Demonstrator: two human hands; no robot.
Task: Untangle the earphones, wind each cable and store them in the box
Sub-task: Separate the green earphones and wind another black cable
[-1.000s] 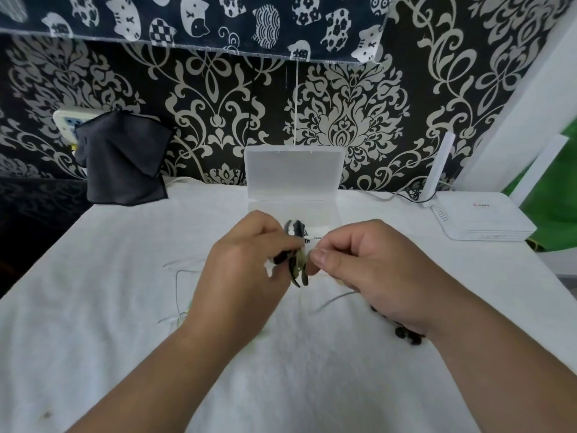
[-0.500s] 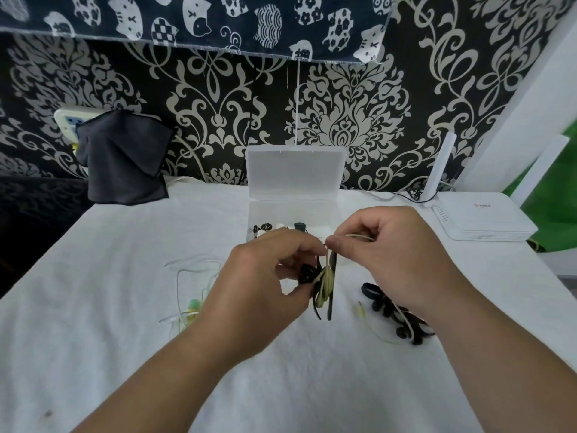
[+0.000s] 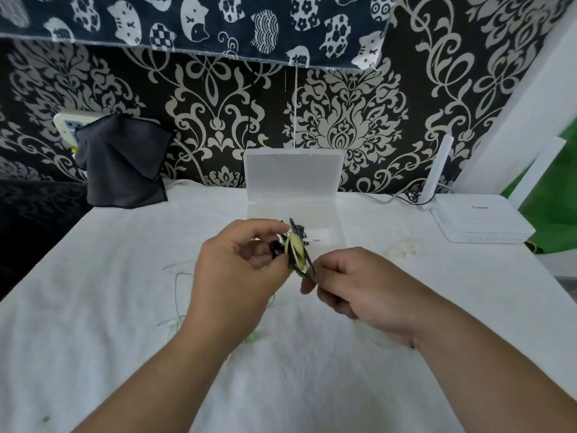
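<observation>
Earphones point(image 3: 296, 250), black and pale yellow-green cable wound into a small coil, hang between my two hands above the white cloth point(image 3: 93, 307), just in front of the box point(image 3: 341, 228). My left hand point(image 3: 240, 270) has its fingers curled. Its thumb and forefinger pinch the coil's left side, where a black bud shows against my palm. My right hand point(image 3: 362, 292) is curled too, with thumb and forefinger pinching the coil's lower right end and the other fingers folded under. The coil stands on edge and tilted, its top toward the box and its bottom at my right thumb.

The box is clear plastic and open, and its lid point(image 3: 292, 173) stands upright against the patterned wall. Something dark shows in it just behind the coil; I cannot tell what.

A thin white cable point(image 3: 176, 292) lies loose on the cloth, left of my left wrist. Some green bits point(image 3: 251, 339) peek out beside my left forearm. A dark rag point(image 3: 121, 160) hangs at the far left corner. A white router point(image 3: 480, 220) sits at the far right with its antenna up, and a small white tuft point(image 3: 401, 250) lies between it and the box.
</observation>
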